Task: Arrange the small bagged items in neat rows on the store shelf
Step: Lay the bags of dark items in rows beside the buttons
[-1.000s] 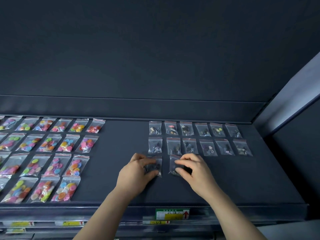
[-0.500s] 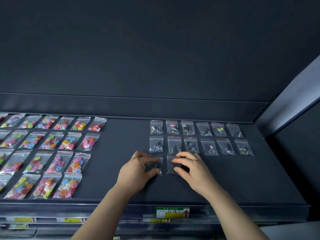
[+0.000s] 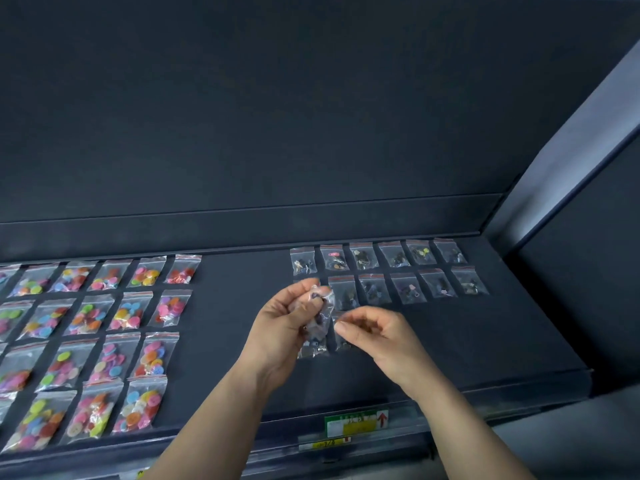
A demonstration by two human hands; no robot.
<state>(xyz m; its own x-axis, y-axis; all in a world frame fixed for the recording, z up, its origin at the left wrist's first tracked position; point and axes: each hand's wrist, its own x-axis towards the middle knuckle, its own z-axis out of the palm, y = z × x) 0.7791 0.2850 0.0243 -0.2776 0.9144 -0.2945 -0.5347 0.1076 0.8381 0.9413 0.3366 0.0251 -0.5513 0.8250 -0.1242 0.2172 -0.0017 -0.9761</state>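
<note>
Over the dark shelf (image 3: 235,306), my left hand (image 3: 277,330) grips a bunch of small clear bags (image 3: 319,323) of dark items and holds it off the surface. My right hand (image 3: 384,337) is just right of it, fingers curled, thumb and forefinger meeting at the top edge of one small dark bag (image 3: 343,341) that sits in the third row. Behind my hands, two neat rows of dark small bags (image 3: 405,289) lie flat at the back right.
Several rows of clear bags of colourful buttons (image 3: 104,323) cover the shelf's left half. A green and yellow price label (image 3: 356,422) sits on the front rail. The shelf's side panel (image 3: 571,174) rises on the right.
My left hand has lifted off the shelf with a bunch of bags in it. My right hand has also risen, from pressing a bag flat to pinching at its top edge.
</note>
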